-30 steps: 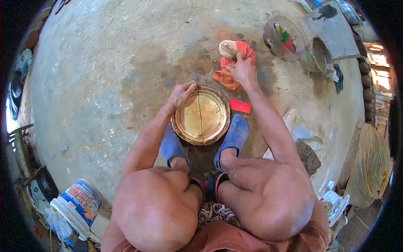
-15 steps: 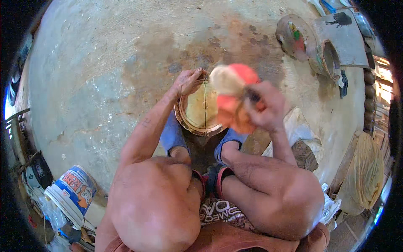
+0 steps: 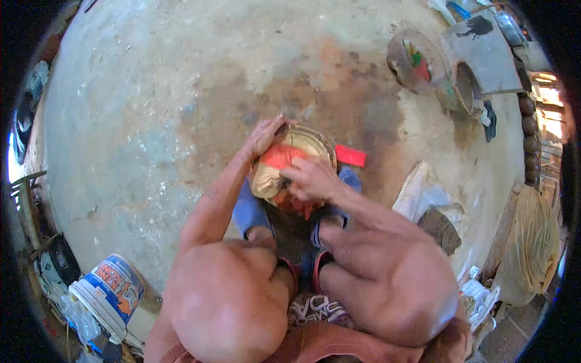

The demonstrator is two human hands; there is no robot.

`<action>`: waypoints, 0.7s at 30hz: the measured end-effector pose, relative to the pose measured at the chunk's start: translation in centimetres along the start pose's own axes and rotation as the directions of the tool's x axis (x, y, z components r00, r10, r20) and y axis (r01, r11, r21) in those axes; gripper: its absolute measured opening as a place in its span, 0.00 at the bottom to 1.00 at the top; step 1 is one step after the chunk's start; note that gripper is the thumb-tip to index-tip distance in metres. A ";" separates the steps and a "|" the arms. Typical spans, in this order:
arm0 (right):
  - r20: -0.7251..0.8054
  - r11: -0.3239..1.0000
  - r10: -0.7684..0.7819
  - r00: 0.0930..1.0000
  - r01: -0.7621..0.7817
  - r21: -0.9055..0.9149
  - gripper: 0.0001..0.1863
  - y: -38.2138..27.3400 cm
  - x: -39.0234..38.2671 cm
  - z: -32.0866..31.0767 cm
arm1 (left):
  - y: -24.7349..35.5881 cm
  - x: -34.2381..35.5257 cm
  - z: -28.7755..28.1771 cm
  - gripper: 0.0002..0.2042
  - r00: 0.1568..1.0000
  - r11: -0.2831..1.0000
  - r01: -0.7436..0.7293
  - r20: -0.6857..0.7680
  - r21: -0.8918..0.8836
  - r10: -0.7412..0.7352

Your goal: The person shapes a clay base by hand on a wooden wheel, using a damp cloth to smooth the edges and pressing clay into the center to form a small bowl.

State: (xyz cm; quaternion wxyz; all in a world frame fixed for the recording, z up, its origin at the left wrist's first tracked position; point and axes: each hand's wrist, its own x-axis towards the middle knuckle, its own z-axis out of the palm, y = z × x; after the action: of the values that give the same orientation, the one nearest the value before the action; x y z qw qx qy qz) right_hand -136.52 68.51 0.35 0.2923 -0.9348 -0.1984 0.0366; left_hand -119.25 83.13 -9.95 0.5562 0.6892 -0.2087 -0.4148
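Between my lower legs stands a round, drum-like piece (image 3: 311, 138) with a pale top and ridged rim. My left hand (image 3: 264, 134) is closed on its far left rim, fingers toward the far edge. A bunched cloth (image 3: 266, 179), cream with orange-red parts, lies over the top and covers much of it. My right hand (image 3: 311, 178) grips the cloth's gathered, darker middle and presses it against the round top. Just right of the rim is a flat red rectangular piece (image 3: 351, 156).
A white and blue bucket (image 3: 112, 290) leans at the lower left. To the right lie a whitish sack (image 3: 417, 189) and a dark lump (image 3: 440, 230). Farther right are a round basin (image 3: 399, 63), an open cylinder (image 3: 463, 91) and a grey board (image 3: 484, 54).
My right hand has brought the cloth down and left, from above the right side onto the round top. My left hand stays at the rim, slightly nearer me.
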 end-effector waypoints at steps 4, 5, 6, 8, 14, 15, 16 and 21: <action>-0.279 0.996 0.033 0.960 -0.008 0.090 0.16 -1.6 0.2 -1.2 | 1.7 -0.6 0.8 0.33 0.992 0.929 0.106 0.099 -0.355 -0.076; -0.263 0.998 0.065 0.962 -0.064 0.013 0.16 0.6 0.5 0.0 | 1.9 -0.3 0.8 0.34 0.990 0.940 0.098 0.130 -0.327 -0.058; -0.246 0.991 0.096 0.965 -0.115 -0.063 0.17 1.9 0.8 0.5 | 2.0 -0.2 0.8 0.35 0.987 0.949 0.089 0.156 -0.301 -0.043; -0.215 0.989 0.096 0.972 -0.118 -0.088 0.17 0.8 1.3 -1.8 | 1.9 -0.2 0.7 0.36 0.987 0.916 0.137 0.127 -0.376 -0.095; -0.228 0.958 0.218 0.949 -0.252 -0.136 0.20 2.3 0.5 -2.7 | -1.7 1.5 0.5 0.38 0.996 0.985 0.078 0.056 -0.151 -0.070; -0.231 0.962 0.222 0.947 -0.251 -0.107 0.20 0.6 0.3 -3.9 | -2.2 0.8 0.1 0.38 0.995 0.990 0.100 -0.021 -0.097 -0.102; -0.227 0.962 0.225 0.948 -0.253 -0.105 0.20 0.0 -0.6 -4.0 | -2.1 0.7 0.3 0.38 0.994 0.990 0.103 -0.019 -0.099 -0.106; -0.133 0.950 0.286 0.949 -0.299 -0.088 0.17 0.1 -3.3 -5.0 | -1.1 0.5 0.6 0.36 1.000 0.971 0.015 0.007 -0.237 -0.014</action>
State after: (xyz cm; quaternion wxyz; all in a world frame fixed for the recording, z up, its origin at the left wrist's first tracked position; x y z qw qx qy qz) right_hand -138.62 64.49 4.27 0.2443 -0.9687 -0.0414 0.0132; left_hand -119.66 82.72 -11.12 0.6308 0.6184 -0.1543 -0.4425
